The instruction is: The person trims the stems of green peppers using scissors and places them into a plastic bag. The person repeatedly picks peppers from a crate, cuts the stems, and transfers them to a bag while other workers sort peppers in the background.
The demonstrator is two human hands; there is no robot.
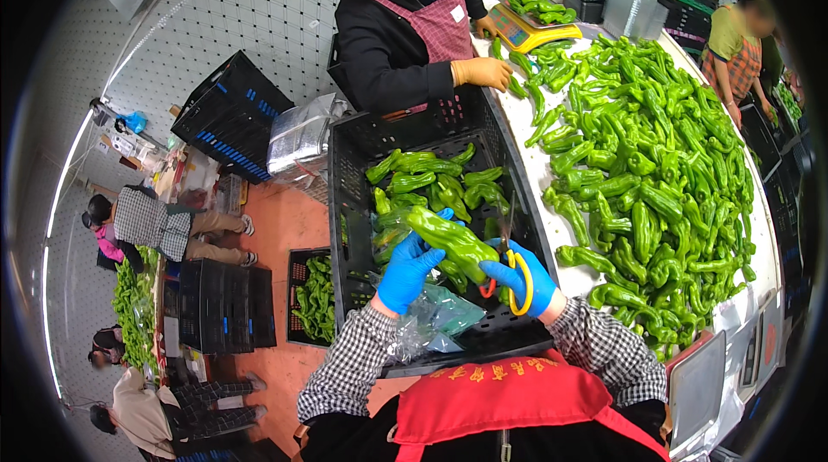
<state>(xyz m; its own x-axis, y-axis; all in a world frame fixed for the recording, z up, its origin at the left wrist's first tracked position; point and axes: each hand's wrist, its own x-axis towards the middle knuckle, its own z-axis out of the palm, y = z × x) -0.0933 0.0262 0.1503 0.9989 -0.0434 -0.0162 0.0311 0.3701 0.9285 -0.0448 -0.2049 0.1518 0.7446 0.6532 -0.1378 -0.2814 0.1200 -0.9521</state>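
Both my hands wear blue gloves and are above a black plastic crate [532, 203]. My left hand [409, 271] grips a glossy green pepper [449, 241], perhaps more than one, tilted across the space between my hands. Hooked in my right hand [529, 284] is a pair of scissors [521, 290] with yellow and orange-red handles, blades pointing away from me. My right thumb touches the near end of the held pepper. Loose green peppers [414, 177] lie in the crate beyond. Crumpled clear and greenish plastic bags [446, 319] sit at the crate's near side.
A heap of green peppers [653, 190] spreads over the white table [576, 277] at right. Across the crate, a person's gloved hand [482, 72] is near a yellow scale [537, 38]. A smaller crate of peppers [317, 297] rests on the floor at left.
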